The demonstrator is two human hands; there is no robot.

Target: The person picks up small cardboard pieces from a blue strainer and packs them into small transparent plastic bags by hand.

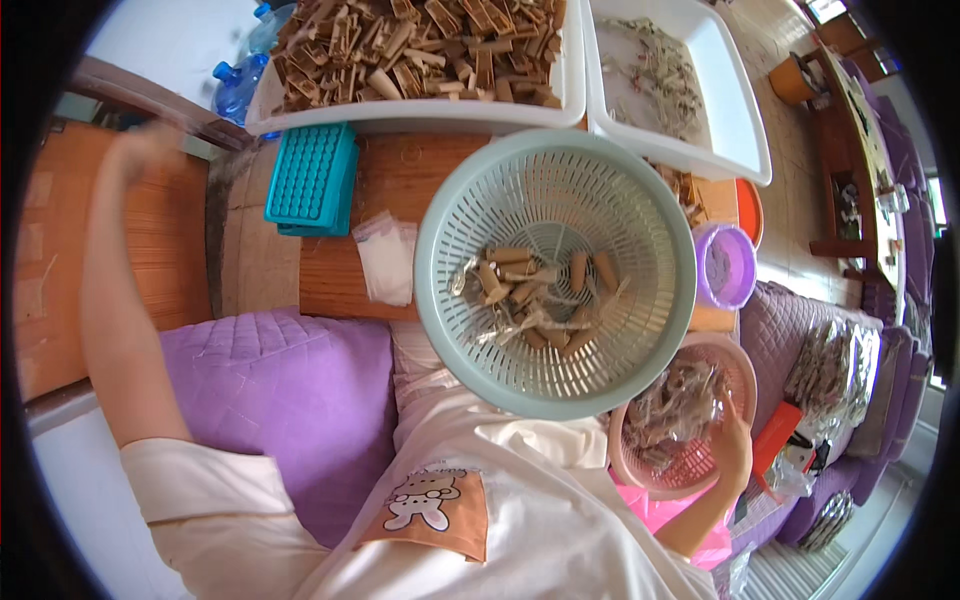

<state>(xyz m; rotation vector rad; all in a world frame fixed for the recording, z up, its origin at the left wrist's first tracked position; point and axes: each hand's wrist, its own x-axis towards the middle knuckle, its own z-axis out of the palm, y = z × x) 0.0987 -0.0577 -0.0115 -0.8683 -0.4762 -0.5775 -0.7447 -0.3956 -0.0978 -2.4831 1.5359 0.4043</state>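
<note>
My left hand [155,150] is raised far out to the left, away from the table, smeared by motion; its fingers cannot be made out. On the right, my right hand [733,445] reaches into a pink basket [628,465] of clear plastic packets [680,405]. Its fingers are closed on a packet among them, partly hidden by the shiny plastic. In front of my body, a large grey-green colander [440,330] holds several short brown tubes [552,335] and some clear plastic wrapping. Neither hand touches the colander.
Beyond it, a white bin [420,112] is heaped with brown pieces; another white bin [700,150] holds wrapped bits. A teal tray [312,180] and white packets [385,260] lie on the wooden table [335,275]. A purple container [725,265] stands right. Purple cushions [270,390] flank me.
</note>
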